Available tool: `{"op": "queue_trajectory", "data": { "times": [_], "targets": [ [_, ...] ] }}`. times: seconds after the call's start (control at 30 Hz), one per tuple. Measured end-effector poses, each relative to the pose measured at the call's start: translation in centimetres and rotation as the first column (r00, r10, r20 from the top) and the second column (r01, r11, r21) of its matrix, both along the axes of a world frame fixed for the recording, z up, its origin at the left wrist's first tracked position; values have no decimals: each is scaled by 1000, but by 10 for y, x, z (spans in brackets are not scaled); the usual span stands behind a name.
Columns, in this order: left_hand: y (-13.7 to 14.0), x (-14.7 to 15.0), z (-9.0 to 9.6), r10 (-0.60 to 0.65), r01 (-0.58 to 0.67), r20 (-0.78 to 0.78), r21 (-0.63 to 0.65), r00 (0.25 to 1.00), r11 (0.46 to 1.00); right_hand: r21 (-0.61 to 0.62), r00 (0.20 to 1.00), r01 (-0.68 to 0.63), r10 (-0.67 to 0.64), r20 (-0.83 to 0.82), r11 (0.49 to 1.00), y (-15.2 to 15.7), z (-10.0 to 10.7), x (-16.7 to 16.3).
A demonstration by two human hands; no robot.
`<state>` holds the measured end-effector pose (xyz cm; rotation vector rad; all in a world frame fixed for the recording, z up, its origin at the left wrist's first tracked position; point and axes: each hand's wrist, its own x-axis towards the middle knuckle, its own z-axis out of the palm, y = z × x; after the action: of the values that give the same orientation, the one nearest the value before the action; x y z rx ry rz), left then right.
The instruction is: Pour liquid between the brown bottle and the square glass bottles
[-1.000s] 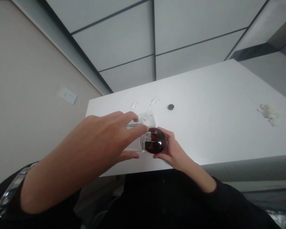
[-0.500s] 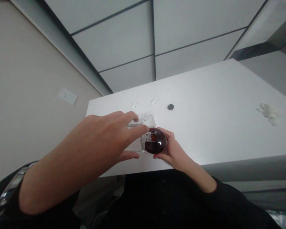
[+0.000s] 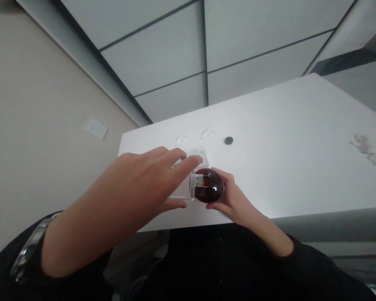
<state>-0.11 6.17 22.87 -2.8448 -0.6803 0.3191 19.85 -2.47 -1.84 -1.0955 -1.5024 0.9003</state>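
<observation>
My left hand [image 3: 153,177] is wrapped round a clear square bottle [image 3: 183,190], tipped on its side with its threaded neck pointing right. That neck lies over the mouth of a dark brown round bottle [image 3: 214,190]. Whether liquid is flowing between them I cannot tell. My right hand [image 3: 230,194] grips the brown bottle from its right side, with fingers behind and thumb in front. Just beyond the bottles stands another clear container [image 3: 200,154], partly hidden by my left fingers.
Two clear pump tops [image 3: 206,134] lie on the white table [image 3: 269,159] behind the bottles. A small dark cap [image 3: 228,141] is to their right. Toward the right end lies a crumpled whitish thing [image 3: 366,146]. A wall with a socket [image 3: 96,128] borders the left side.
The view has shifted slightly, so everything sits a little further right. My left index finger is stretched further out over the clear bottle. Both hands keep their holds.
</observation>
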Motion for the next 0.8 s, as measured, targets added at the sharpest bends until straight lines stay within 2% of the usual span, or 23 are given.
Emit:
{"op": "queue_trajectory", "data": {
  "times": [0.2,0.8],
  "targets": [
    [0,1,2,46,-47,-11,-22,999,999,-5,1000,-23,23,-12,1000,0,3,0],
    [-1,2,2,-13,13,-10,16,1000,1000,-21,1000,-14,14,6,1000,1,-1,0]
  ]
}}
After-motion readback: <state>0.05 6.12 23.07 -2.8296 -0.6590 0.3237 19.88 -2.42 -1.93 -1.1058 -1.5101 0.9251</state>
